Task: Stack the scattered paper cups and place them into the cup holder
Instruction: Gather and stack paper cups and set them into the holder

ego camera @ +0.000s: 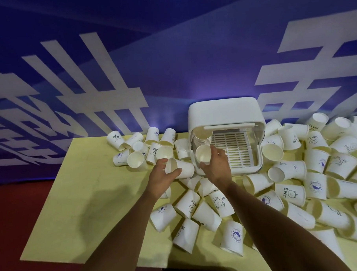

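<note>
Pale yellow desk (84,190), matte top, in front of a blue backdrop (170,64) with large white characters.

White plastic box-shaped cup holder (223,110) stands at the desk's far edge, right of middle. Rounded hood, front open, white slatted tray (233,149) showing inside. Something tall and pale sits at the tray's left; it may be stacked cups, cannot tell.

Left hand (165,175) grips a white paper cup (182,169) lying sideways, fingers curled round its wall near the rim, just left of the holder's front corner.

Right hand (215,164) holds a second white paper cup (203,153), mouth toward the camera, at the holder's open front left.

Scattered paper cups (205,216), tapered, with rolled rims and small blue or black prints, lie tipped along the far edge left of the holder, in front of it toward the near edge, and heaped toward the right edge.

Judgement: very light, thin-walled, easily crushed or dented. Best taken gently round the mid-wall, not pinched at the rim. The tapers should nest readily if the mouths are aligned, and the dry paper gives fair grip. A tall stack will likely lean.
</note>
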Demonstrator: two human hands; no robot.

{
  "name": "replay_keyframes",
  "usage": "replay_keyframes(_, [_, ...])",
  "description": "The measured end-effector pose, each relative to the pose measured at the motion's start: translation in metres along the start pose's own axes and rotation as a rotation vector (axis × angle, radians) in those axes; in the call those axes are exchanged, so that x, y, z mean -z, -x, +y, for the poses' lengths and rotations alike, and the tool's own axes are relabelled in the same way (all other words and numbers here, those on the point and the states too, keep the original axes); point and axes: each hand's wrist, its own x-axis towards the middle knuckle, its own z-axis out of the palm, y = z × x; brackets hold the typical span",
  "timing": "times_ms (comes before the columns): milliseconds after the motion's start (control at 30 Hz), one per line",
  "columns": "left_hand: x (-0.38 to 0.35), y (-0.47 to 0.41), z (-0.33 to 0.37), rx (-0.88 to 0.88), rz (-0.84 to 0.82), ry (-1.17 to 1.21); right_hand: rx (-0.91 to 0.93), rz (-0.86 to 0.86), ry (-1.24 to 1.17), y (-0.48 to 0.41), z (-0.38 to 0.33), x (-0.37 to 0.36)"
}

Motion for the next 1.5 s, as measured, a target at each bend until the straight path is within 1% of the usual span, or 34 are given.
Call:
replay_keyframes(67, [-0.002, 0.0, 0.003, 0.001, 0.006, 0.01, 0.052, 0.064, -0.007, 0.006, 0.0, 0.001])
replay_keyframes(133, [-0.004, -0.001, 0.008, 0.006, 0.017, 0.016, 0.119, 0.079, -0.042, 0.011, -0.001, 0.003])
replay_keyframes(233, [-0.01, -0.001, 0.018, 0.001, 0.019, 0.032, 0.216, -0.041, -0.158, 0.019, -0.005, 0.006])
replay_keyframes(300, [-0.015, -0.001, 0.024, -0.009, -0.001, 0.038, 0.233, -0.115, -0.192, 0.023, -0.008, 0.007])
replay_keyframes(333, [-0.017, -0.001, 0.027, -0.016, -0.012, 0.042, 0.243, -0.126, -0.192, 0.025, -0.01, 0.008])
replay_keyframes(467, [-0.021, -0.002, 0.033, -0.034, -0.043, 0.045, 0.255, -0.125, -0.193, 0.026, -0.011, 0.008])
replay_keyframes(600, [-0.022, -0.004, 0.039, -0.064, -0.04, 0.048, 0.257, -0.11, -0.233, 0.024, -0.011, 0.013])
replay_keyframes(667, [-0.022, -0.005, 0.039, -0.072, -0.035, 0.07, 0.237, -0.077, -0.267, 0.021, -0.012, 0.017])
replay_keyframes(767, [-0.02, -0.004, 0.038, -0.062, -0.037, 0.086, 0.159, 0.012, -0.367, 0.014, -0.015, 0.025])
replay_keyframes(867, [-0.017, -0.004, 0.03, -0.049, -0.045, 0.054, 0.077, 0.076, -0.46, 0.008, -0.02, 0.031])
replay_keyframes(967, [-0.014, -0.004, 0.022, -0.025, -0.053, -0.002, 0.038, 0.111, -0.491, 0.004, -0.019, 0.031])
replay_keyframes(1133, [-0.006, -0.001, 0.014, -0.004, -0.061, -0.067, 0.004, 0.127, -0.439, 0.0, -0.014, 0.025])
replay_keyframes(1500, [0.002, 0.0, -0.003, 0.04, -0.047, -0.071, -0.061, 0.107, -0.221, -0.004, -0.003, 0.011])
